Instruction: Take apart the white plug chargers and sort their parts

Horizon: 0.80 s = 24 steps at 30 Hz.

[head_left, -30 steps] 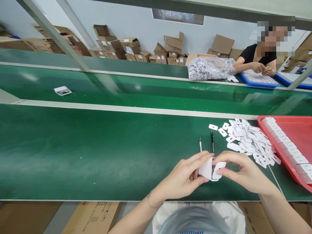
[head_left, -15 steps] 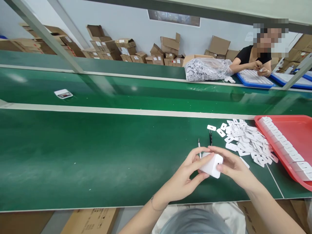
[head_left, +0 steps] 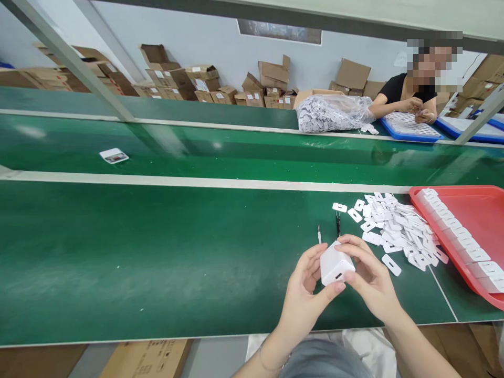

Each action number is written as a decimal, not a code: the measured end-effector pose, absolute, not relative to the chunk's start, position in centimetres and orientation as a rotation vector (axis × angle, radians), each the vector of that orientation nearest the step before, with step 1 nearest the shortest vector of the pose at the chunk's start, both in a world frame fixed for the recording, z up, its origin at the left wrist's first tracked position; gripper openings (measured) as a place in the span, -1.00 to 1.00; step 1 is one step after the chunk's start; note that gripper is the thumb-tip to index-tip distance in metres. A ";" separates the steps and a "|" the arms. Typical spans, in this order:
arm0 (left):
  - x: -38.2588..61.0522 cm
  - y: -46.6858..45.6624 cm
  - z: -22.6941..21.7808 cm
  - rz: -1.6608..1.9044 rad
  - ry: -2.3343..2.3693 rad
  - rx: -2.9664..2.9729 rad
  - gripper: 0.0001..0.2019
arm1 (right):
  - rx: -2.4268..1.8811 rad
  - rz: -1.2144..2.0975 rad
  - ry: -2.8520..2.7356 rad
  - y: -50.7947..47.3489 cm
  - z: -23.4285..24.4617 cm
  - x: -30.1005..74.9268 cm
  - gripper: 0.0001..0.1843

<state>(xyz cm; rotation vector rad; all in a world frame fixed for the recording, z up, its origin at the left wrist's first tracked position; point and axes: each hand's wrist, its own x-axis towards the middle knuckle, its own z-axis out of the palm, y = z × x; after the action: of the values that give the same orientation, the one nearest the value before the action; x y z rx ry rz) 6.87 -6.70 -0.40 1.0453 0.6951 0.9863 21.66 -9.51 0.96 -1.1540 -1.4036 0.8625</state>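
Between my hands is a white charger block with a small dark slot in its near end. My left hand grips its left side, the thumb along the lower edge. From the right, my right hand holds it with fingers over the top and thumb by the slot. Just beyond them a craft knife and black tweezers lie on the green table. A heap of flat white slotted plates spreads to the right, one loose plate lying near my right hand.
A red tray at the right holds a row of white blocks. Past the white ledge, a small white item lies on a green belt. Opposite, a co-worker handles something small above a blue tray, beside a bag of parts.
The block has been turned so its slotted end faces me more. My left fingers have shifted from its top to its left side. The white item on the belt has moved right.
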 end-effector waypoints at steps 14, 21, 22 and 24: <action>7.9 -7.3 1.4 1.080 0.595 1.081 -0.54 | -1.109 0.418 -1.716 -10.3 2.7 21.4 -0.78; 8.5 -6.1 0.6 0.948 0.521 0.914 -0.43 | -1.248 0.551 -1.709 -10.0 2.3 23.6 -0.66; 8.7 -5.9 0.5 0.880 0.487 0.863 -0.36 | -1.265 0.633 -1.692 -10.1 1.9 24.1 -0.58; 9.3 -5.7 0.3 0.763 0.435 0.794 -0.18 | -1.269 0.768 -1.591 -10.5 1.1 24.9 -0.51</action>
<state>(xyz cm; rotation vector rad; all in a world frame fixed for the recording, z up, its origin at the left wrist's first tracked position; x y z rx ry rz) 9.28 -5.74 0.33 0.7942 0.4349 0.7627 24.92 -10.54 1.09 -1.2689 -1.5911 0.7682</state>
